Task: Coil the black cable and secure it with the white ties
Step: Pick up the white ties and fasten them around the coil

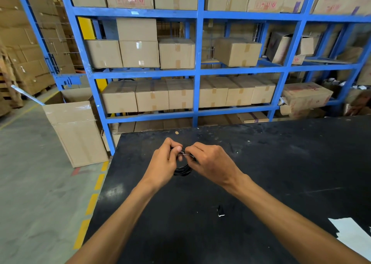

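Note:
The black cable [183, 171] is wound into a small coil, held just above the black table [281, 163] between both hands. My left hand [163, 163] grips the coil's top from the left. My right hand [210, 162] pinches a thin white tie [185, 153] at the top of the coil, fingertips almost touching those of the left. The upper part of the coil is hidden by my fingers; only its lower arc shows.
A small black piece with a white end [220, 212] lies on the table nearer to me. White paper [353, 237] sits at the table's right near corner. Blue shelving [197, 71] with cardboard boxes stands behind the table. An open carton [77, 131] stands on the floor left.

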